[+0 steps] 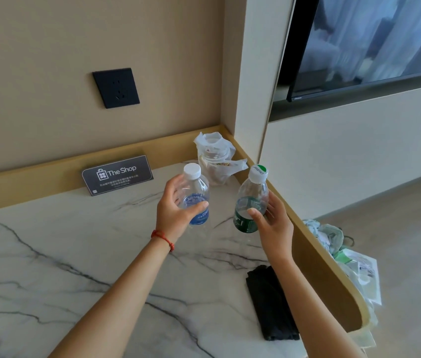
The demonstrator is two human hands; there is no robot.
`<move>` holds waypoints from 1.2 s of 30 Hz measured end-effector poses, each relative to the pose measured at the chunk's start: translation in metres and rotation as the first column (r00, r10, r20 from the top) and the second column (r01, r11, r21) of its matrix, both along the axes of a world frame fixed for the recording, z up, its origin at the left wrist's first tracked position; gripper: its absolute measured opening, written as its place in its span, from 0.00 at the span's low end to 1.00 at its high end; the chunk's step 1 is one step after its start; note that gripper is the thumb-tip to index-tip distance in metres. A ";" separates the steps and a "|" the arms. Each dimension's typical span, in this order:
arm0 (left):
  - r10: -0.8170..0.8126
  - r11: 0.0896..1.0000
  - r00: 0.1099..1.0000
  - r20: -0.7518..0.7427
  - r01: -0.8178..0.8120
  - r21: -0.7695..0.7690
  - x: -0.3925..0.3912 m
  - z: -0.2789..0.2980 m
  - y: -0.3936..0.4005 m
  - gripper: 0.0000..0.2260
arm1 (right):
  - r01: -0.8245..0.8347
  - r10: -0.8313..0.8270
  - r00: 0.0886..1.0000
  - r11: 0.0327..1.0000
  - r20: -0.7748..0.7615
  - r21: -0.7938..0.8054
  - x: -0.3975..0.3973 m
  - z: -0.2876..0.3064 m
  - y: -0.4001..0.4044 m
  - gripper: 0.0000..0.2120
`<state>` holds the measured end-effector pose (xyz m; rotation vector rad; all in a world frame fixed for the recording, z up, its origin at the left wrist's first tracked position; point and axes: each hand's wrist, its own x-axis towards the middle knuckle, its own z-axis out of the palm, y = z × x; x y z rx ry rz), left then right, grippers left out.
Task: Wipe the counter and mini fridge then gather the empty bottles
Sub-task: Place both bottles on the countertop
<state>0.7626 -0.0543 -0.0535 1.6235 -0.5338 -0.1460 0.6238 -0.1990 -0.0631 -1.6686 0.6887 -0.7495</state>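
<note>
My left hand (174, 210) grips a clear plastic bottle with a blue label and white cap (197, 188), held above the white marble counter (75, 254). My right hand (271, 223) grips a second clear bottle with a green label and a white-and-green cap (252, 195). Both bottles are upright, slightly tilted, side by side and apart, and look empty. A folded black cloth (268, 303) lies on the counter near its right edge, under my right forearm.
A clear plastic bag with a cup in it (216, 157) sits in the back corner. A dark "The Shop" sign (117, 174) leans on the tan backsplash. A black wall socket (115, 87) is above. Rubbish bags (346, 257) lie on the floor right of the counter. A television (372, 42) hangs at upper right.
</note>
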 end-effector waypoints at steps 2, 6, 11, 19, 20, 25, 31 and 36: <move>-0.002 1.000 1.000 -0.012 0.002 0.002 0.001 -0.004 0.000 0.30 | -0.005 0.005 1.000 1.000 -0.001 0.004 -0.002 -0.004 0.002 0.31; -0.013 1.000 0.999 -0.034 0.014 0.024 0.001 -0.018 0.004 0.31 | -0.021 0.021 1.000 1.000 -0.014 0.003 -0.008 -0.012 0.006 0.36; 0.017 0.999 0.993 -0.120 -0.011 0.051 0.000 -0.040 0.007 0.33 | -0.041 0.040 0.995 0.999 -0.088 -0.010 -0.004 -0.025 0.003 0.35; 0.035 0.998 0.993 -0.111 -0.028 0.063 0.007 -0.058 -0.010 0.22 | -0.063 0.062 0.990 0.998 -0.127 -0.001 0.030 -0.033 -0.008 0.31; 0.039 0.998 0.993 -0.110 -0.032 0.059 0.010 -0.058 -0.014 0.22 | -0.072 0.071 0.990 0.997 -0.119 -0.003 0.036 -0.033 -0.010 0.31; 0.039 0.998 0.994 -0.104 -0.034 0.055 0.024 -0.061 -0.033 0.21 | -0.099 0.099 0.991 0.995 -0.092 0.008 0.061 -0.038 -0.022 0.31; 0.046 0.998 0.994 -0.101 -0.041 0.055 0.035 -0.064 -0.042 0.22 | -0.104 0.105 0.992 0.994 -0.070 0.019 0.073 -0.043 -0.031 0.31; 0.030 0.999 0.995 -0.091 -0.026 0.044 0.035 -0.064 -0.043 0.23 | -0.107 0.107 0.993 0.994 -0.057 0.007 0.079 -0.047 -0.030 0.34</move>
